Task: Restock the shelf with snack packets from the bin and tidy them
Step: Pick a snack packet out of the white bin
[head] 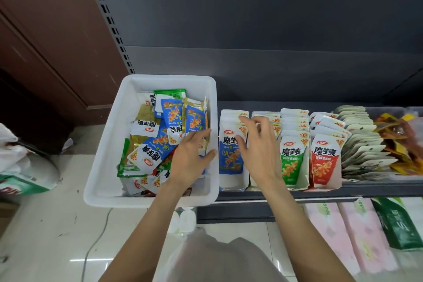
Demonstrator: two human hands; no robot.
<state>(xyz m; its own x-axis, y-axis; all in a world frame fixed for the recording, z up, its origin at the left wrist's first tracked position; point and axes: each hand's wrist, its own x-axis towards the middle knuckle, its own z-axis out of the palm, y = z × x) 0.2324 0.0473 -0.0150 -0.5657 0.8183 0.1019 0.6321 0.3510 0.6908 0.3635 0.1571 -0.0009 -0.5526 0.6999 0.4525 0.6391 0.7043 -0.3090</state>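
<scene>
My left hand (191,158), fingers straight, reaches among the bin (107,144) packets; my right hand (256,146), fingers spread, holds nothing. Best pinch one blue packet (194,119) by its edge.

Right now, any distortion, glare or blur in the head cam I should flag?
Head view: wide-angle bending shows in the curved shelf upright; soft glare streaks on the floor tiles; the edges go soft, so the white bags at far left look blurred; the left hand, right hand and white bin are evenly lit and fairly sharp.
</scene>
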